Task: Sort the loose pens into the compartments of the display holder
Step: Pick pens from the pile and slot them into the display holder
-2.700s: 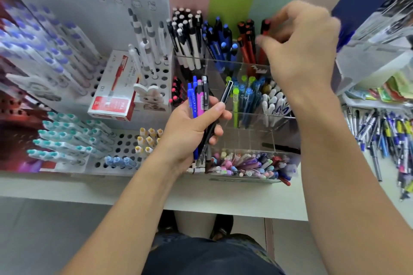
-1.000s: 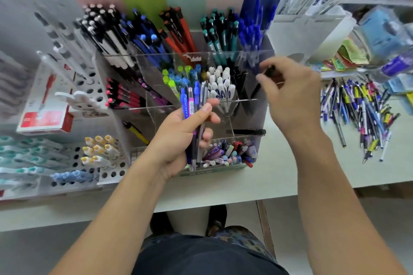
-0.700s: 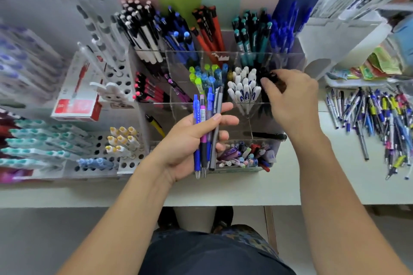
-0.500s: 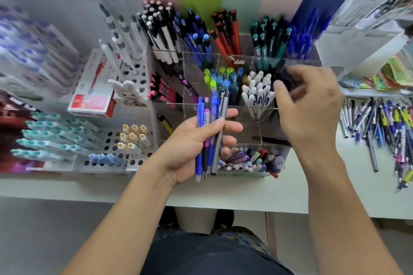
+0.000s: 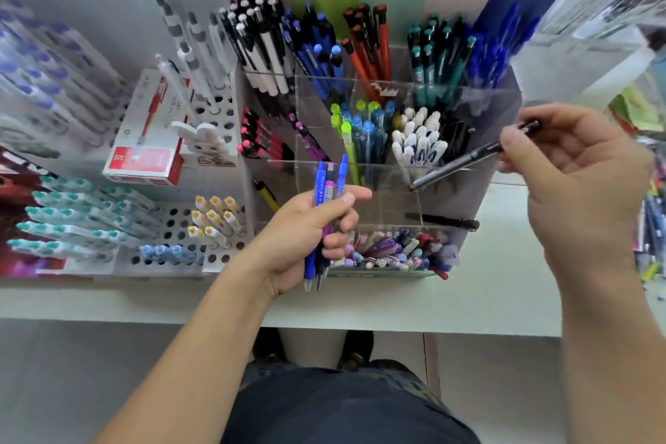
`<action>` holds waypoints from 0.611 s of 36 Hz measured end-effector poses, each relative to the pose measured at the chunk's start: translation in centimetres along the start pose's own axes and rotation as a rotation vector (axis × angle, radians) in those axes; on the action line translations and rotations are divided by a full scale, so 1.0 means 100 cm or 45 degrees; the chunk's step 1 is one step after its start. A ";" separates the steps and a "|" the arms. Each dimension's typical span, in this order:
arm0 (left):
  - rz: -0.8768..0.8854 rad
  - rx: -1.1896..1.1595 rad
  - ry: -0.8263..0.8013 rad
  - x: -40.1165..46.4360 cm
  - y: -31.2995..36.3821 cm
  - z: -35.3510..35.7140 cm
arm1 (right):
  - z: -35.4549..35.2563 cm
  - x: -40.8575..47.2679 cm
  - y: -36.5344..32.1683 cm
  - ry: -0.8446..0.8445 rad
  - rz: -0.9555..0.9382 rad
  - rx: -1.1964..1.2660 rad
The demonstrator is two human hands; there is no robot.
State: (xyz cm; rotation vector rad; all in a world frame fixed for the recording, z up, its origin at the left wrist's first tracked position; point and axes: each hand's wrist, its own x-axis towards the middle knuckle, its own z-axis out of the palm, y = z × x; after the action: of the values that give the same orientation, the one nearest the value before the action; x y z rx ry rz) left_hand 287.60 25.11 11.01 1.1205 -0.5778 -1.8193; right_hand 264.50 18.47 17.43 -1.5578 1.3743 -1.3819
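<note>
A clear acrylic display holder (image 5: 468, 97) stands on the counter, its compartments packed with black, blue, red, teal, green and white pens. My left hand (image 5: 306, 231) hangs in front of it, shut on a small bunch of pens (image 5: 326, 191), blue and pink, held upright. To the right, my right hand (image 5: 576, 169) pinches a grey-black pen (image 5: 457, 164) by its upper end. That pen slants down and left over the holder's right front compartments.
A pile of loose pens (image 5: 652, 227) lies at the far right of the counter. White peg racks (image 5: 212, 231) with teal and yellow markers and a red pen box (image 5: 144, 159) stand to the left. A black pen (image 5: 443, 222) lies in a front compartment.
My right hand has taken the grey-black pen out of my left hand's bunch and drawn back to the right with it. The left hand stays in place with fewer pens.
</note>
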 end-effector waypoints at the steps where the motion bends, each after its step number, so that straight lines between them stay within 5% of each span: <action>1: -0.027 -0.017 -0.009 0.003 -0.002 0.003 | -0.007 -0.003 0.006 0.033 -0.028 -0.080; 8: -0.169 -0.153 -0.063 0.017 -0.008 0.024 | -0.011 -0.035 0.067 0.075 0.068 -0.466; 22: -0.123 0.190 -0.091 0.021 -0.018 0.031 | -0.003 -0.047 0.092 0.053 -0.067 -0.867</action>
State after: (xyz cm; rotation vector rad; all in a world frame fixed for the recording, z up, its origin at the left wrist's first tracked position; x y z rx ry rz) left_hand 283.65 24.01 10.23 1.2044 -0.7220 -1.9315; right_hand 262.05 20.67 7.67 -1.9966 1.9729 -1.0204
